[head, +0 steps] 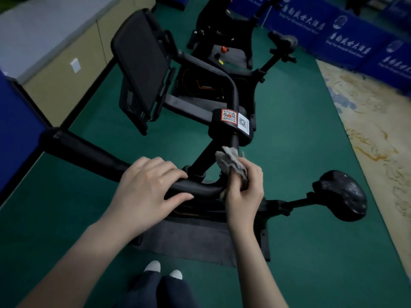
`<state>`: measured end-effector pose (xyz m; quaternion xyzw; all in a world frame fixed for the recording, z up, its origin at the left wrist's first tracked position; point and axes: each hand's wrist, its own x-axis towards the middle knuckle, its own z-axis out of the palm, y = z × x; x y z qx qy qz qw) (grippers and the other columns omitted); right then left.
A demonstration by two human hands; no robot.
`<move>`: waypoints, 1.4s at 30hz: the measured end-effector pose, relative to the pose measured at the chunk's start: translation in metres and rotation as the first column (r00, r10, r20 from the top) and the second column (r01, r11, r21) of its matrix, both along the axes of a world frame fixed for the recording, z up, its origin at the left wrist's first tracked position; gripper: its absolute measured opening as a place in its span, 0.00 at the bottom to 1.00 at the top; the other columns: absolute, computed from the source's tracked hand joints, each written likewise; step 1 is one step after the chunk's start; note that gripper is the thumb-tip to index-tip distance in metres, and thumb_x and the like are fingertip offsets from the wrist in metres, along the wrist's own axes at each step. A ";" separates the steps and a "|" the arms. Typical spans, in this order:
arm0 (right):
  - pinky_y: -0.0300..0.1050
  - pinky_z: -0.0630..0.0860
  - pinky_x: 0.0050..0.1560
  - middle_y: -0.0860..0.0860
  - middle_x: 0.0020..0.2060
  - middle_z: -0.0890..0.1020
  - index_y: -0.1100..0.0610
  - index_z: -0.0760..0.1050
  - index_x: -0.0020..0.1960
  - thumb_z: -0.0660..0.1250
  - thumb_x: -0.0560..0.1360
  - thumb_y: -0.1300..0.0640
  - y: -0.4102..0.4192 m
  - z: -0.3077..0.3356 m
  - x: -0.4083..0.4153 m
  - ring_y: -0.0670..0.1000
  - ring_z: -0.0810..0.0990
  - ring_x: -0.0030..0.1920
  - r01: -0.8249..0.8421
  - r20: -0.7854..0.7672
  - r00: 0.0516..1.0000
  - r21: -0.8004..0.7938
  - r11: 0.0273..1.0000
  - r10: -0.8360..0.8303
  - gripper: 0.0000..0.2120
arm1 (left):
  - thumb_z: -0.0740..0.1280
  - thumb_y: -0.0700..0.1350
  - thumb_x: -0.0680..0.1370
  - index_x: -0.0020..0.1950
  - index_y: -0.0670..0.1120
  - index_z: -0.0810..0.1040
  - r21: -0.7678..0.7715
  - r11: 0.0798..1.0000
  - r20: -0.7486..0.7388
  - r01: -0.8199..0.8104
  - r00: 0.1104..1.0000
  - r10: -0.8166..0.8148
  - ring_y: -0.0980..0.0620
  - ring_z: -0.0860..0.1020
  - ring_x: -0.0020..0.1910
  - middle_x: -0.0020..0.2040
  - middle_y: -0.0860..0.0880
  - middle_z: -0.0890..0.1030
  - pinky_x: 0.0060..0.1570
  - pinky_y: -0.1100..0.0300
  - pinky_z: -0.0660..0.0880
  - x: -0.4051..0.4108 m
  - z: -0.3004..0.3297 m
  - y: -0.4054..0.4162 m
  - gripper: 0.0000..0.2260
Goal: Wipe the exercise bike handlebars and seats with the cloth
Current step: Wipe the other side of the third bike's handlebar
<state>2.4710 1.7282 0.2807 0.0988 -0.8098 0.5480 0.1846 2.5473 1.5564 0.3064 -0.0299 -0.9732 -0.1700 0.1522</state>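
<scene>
Two hands on the near exercise bike, all seen from the head camera looking down. The left hand (146,190) lies over the black handlebar (200,189), fingers fairly straight and draped across the top of the bar, thumb along the near side, so it's resting on it more than squeezing it. The right hand (244,192) is just to the right of it, fingers curled tight round a bunched grey cloth (232,164), and the cloth is pressed against the handlebar right where the bar bends up toward the centre post. Part of the cloth sticks up above the fingers, kind of crumpled. The two hands are near each other but not touching, with a short stretch of bare bar between them. The seat (342,194) of this bike is off to the right, well apart from both hands, black and a bit shiny on top. Up ahead there's the dark tablet screen (142,63) on its mount, tilted, and below it a block with QR stickers (235,118) on the frame. A second bike (224,38) stands further back with its own seat. Green floor (300,152) all round, blue banners (347,36) with white lettering along the far right, and the person's white shoes (163,270) at the bottom edge.
</scene>
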 end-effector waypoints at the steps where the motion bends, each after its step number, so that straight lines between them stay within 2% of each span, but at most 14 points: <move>1: 0.35 0.69 0.58 0.48 0.50 0.76 0.55 0.78 0.55 0.62 0.76 0.61 0.000 -0.002 0.007 0.52 0.76 0.55 0.001 0.007 1.000 -0.013 1.000 -0.001 0.11 | 0.60 0.63 0.73 0.50 0.49 0.82 -0.003 1.000 -0.003 0.007 1.000 -0.007 0.52 0.78 0.43 0.43 0.56 0.81 0.47 0.59 0.65 -0.001 0.000 -0.001 0.21; 4: 0.32 0.67 0.62 0.52 0.55 0.74 0.54 0.77 0.58 0.62 0.76 0.55 0.005 -0.009 0.021 0.47 0.74 0.60 0.014 0.038 0.999 -0.038 0.999 -0.013 0.12 | 0.60 0.63 0.73 0.50 0.49 0.82 -0.016 1.000 0.002 0.019 1.000 -0.019 0.52 0.78 0.43 0.43 0.56 0.80 0.47 0.60 0.64 -0.001 0.000 -0.002 0.21; 7: 0.30 0.68 0.60 0.51 0.53 0.72 0.53 0.78 0.57 0.65 0.76 0.60 0.013 -0.010 0.013 0.42 0.73 0.57 0.026 0.033 0.999 -0.013 1.000 -0.025 0.11 | 0.60 0.63 0.73 0.50 0.50 0.82 -0.002 1.000 0.025 0.024 0.999 -0.023 0.52 0.78 0.44 0.44 0.56 0.80 0.47 0.60 0.65 0.000 0.002 -0.002 0.21; 11: 0.29 0.68 0.57 0.48 0.50 0.73 0.52 0.78 0.55 0.65 0.75 0.63 0.020 -0.005 -0.027 0.35 0.73 0.53 -0.042 0.053 0.998 0.024 0.999 0.040 0.12 | 0.60 0.63 0.73 0.50 0.50 0.82 0.008 1.000 0.044 0.004 0.999 -0.004 0.53 0.78 0.44 0.44 0.56 0.80 0.47 0.60 0.65 -0.001 0.004 -0.001 0.21; 15: 0.31 0.70 0.55 0.49 0.49 0.74 0.56 0.80 0.55 0.66 0.75 0.64 0.025 -0.003 -0.051 0.38 0.75 0.52 -0.146 0.080 0.986 0.031 0.989 0.144 0.10 | 0.58 0.65 0.73 0.52 0.52 0.82 0.017 1.000 0.073 -0.020 0.997 0.019 0.56 0.77 0.46 0.45 0.58 0.80 0.51 0.63 0.63 -0.001 0.007 0.001 0.22; 21: 0.30 0.68 0.56 0.53 0.49 0.73 0.60 0.81 0.53 0.66 0.72 0.67 0.038 0.000 -0.065 0.38 0.72 0.52 -0.348 -0.006 0.935 0.195 0.917 0.356 0.12 | 0.56 0.70 0.71 0.55 0.53 0.81 0.078 0.989 0.097 -0.122 0.989 0.115 0.58 0.75 0.49 0.48 0.59 0.79 0.57 0.64 0.61 -0.008 0.009 0.039 0.27; 24: 0.32 0.69 0.55 0.55 0.48 0.74 0.62 0.81 0.54 0.66 0.72 0.68 0.031 0.005 -0.093 0.46 0.73 0.51 -0.368 -0.027 0.923 0.241 0.898 0.385 0.12 | 0.56 0.69 0.71 0.55 0.52 0.81 0.077 0.981 0.087 -0.178 0.981 0.171 0.56 0.77 0.49 0.48 0.58 0.80 0.57 0.62 0.61 -0.014 0.004 0.063 0.27; 28: 0.43 0.73 0.56 0.52 0.48 0.74 0.60 0.81 0.55 0.66 0.73 0.67 0.027 0.005 -0.101 0.51 0.75 0.52 -0.396 -0.009 0.914 0.195 0.897 0.406 0.13 | 0.58 0.66 0.72 0.51 0.52 0.83 0.092 0.960 0.058 -0.264 0.964 0.259 0.56 0.77 0.46 0.44 0.58 0.81 0.57 0.60 0.61 -0.019 -0.001 0.083 0.23; 31: 0.39 0.72 0.56 0.51 0.49 0.74 0.59 0.81 0.55 0.65 0.72 0.66 0.035 0.000 -0.095 0.51 0.75 0.53 -0.459 -0.047 0.878 0.205 0.864 0.477 0.14 | 0.59 0.66 0.71 0.49 0.54 0.83 0.157 0.936 0.033 -0.316 0.949 0.315 0.60 0.75 0.46 0.43 0.60 0.80 0.55 0.64 0.58 -0.020 -0.004 0.088 0.21; 34: 0.33 0.71 0.55 0.53 0.50 0.76 0.60 0.80 0.56 0.66 0.73 0.65 0.037 -0.003 -0.103 0.44 0.75 0.51 -0.403 -0.022 0.912 0.122 0.907 0.408 0.12 | 0.60 0.67 0.71 0.49 0.55 0.83 0.193 0.918 0.023 -0.346 0.937 0.348 0.63 0.73 0.47 0.43 0.62 0.80 0.57 0.66 0.56 -0.021 -0.007 0.089 0.20; 38: 0.30 0.70 0.53 0.52 0.50 0.78 0.58 0.79 0.56 0.66 0.75 0.60 0.047 -0.007 -0.096 0.42 0.76 0.51 -0.362 0.066 0.930 0.008 0.932 0.361 0.11 | 0.60 0.67 0.70 0.48 0.56 0.83 0.212 0.911 0.015 -0.354 0.933 0.359 0.64 0.71 0.47 0.44 0.62 0.79 0.60 0.71 0.52 -0.021 -0.007 0.091 0.20; 40: 0.35 0.73 0.52 0.52 0.49 0.80 0.57 0.79 0.54 0.67 0.76 0.59 0.061 -0.014 -0.086 0.43 0.78 0.50 -0.343 0.119 0.932 -0.026 0.939 0.343 0.08 | 0.60 0.67 0.70 0.48 0.56 0.83 0.214 0.908 0.012 -0.361 0.930 0.367 0.64 0.71 0.47 0.44 0.62 0.79 0.61 0.71 0.51 -0.020 -0.007 0.091 0.21; 42: 0.45 0.77 0.52 0.50 0.47 0.81 0.56 0.79 0.53 0.67 0.76 0.59 0.073 -0.021 -0.082 0.47 0.80 0.49 -0.301 0.216 0.929 -0.036 0.953 0.301 0.06 | 0.60 0.67 0.70 0.48 0.56 0.83 0.211 0.906 0.009 -0.367 0.928 0.373 0.65 0.71 0.47 0.44 0.62 0.79 0.61 0.72 0.51 -0.021 -0.007 0.092 0.20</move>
